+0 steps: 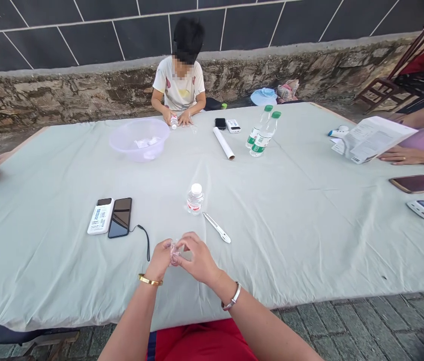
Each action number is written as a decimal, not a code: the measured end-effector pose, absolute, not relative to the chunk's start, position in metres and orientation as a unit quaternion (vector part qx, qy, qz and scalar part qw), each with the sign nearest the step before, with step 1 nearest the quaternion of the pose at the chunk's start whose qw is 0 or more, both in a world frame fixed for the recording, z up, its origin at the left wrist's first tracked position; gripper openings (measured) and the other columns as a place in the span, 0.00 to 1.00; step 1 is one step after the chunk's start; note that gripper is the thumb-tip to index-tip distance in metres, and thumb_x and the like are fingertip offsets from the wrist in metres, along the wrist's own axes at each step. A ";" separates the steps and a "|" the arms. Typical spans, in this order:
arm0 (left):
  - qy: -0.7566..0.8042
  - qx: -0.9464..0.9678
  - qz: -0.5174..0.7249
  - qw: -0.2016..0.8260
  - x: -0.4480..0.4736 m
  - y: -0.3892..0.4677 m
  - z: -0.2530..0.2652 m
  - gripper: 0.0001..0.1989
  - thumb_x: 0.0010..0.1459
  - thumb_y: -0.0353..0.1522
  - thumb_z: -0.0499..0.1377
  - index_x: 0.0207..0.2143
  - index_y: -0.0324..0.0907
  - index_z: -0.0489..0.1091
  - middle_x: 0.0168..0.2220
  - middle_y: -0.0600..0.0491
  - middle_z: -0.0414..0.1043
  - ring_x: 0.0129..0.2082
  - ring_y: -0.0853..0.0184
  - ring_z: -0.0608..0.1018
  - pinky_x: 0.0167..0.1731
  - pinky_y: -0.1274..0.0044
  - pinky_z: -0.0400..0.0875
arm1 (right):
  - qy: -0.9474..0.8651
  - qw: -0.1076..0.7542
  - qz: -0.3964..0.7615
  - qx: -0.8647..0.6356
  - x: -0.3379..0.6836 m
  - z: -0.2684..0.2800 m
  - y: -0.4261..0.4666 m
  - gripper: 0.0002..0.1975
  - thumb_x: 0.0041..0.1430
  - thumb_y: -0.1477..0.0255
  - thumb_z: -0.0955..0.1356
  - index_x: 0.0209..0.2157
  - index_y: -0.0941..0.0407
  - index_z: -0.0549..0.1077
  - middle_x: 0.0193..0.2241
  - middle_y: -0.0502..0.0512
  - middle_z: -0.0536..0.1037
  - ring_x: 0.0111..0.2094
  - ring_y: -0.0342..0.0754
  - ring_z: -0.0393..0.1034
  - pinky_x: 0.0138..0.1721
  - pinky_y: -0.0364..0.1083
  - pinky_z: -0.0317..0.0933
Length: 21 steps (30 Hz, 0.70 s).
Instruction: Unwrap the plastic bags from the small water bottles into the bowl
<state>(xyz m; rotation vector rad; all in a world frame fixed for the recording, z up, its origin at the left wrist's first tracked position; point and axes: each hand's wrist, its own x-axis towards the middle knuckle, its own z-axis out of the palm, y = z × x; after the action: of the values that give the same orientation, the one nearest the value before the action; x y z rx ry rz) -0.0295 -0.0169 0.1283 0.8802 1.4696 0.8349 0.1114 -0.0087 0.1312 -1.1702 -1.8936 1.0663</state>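
Observation:
Close to the table's near edge, my left hand [160,259] and my right hand [198,259] meet over a small crumpled piece of clear plastic film [174,254]. Both hands have their fingers closed on it, the right one in a curved pinch. Just beyond them stands a small clear bottle [195,200] with a white cap, upright. A white utility knife or pen-like tool [217,228] lies right of the bottle. To the left are a white power bank [101,216] and a dark phone [120,218] with a wrist strap.
Across the cloth-covered table [290,225] a person [179,85] handles another small bottle [174,122]. A purple basin [139,140] holds white pieces. Farther right are a white roll [224,144] and two green-capped bottles [262,136]. At right, a person's hand touches a paper sheet [375,140].

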 end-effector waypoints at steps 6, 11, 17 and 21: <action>0.523 0.287 0.364 0.715 -0.037 -0.019 0.131 0.22 0.49 0.50 0.58 0.28 0.39 0.67 0.21 0.53 0.70 0.19 0.67 0.73 0.20 0.76 0.65 | -0.638 0.357 0.503 -0.462 0.109 0.123 -0.004 0.08 0.52 0.67 0.69 0.33 0.55 0.72 0.37 0.53 0.72 0.26 0.40 0.63 0.29 0.43 0.61; 0.553 0.248 0.453 0.653 -0.035 -0.017 0.137 0.24 0.49 0.49 0.62 0.42 0.42 0.67 0.34 0.51 0.74 0.31 0.64 0.78 0.28 0.73 0.72 | -0.553 0.391 0.511 -0.529 0.101 0.118 0.003 0.07 0.52 0.67 0.66 0.28 0.56 0.68 0.22 0.47 0.68 0.23 0.41 0.60 0.27 0.42 0.58; 0.496 0.227 0.477 0.689 -0.027 -0.015 0.139 0.24 0.48 0.42 0.66 0.46 0.42 0.68 0.40 0.47 0.75 0.38 0.61 0.78 0.34 0.72 0.73 | -0.586 0.396 0.471 -0.528 0.093 0.120 0.005 0.05 0.53 0.71 0.65 0.32 0.55 0.70 0.29 0.51 0.73 0.27 0.42 0.65 0.30 0.43 0.61; 0.522 0.150 0.515 0.663 -0.038 0.000 0.131 0.18 0.44 0.37 0.68 0.35 0.41 0.67 0.34 0.50 0.76 0.30 0.63 0.80 0.29 0.75 0.74 | -0.586 0.419 0.469 -0.511 0.098 0.116 0.006 0.13 0.53 0.72 0.64 0.42 0.55 0.69 0.39 0.55 0.73 0.28 0.42 0.68 0.32 0.44 0.64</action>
<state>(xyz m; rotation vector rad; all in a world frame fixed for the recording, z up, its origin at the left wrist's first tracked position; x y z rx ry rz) -0.0384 0.0003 0.1314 0.3381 1.1792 1.1636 0.0985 0.0062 0.1157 -1.2825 -1.4697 1.1753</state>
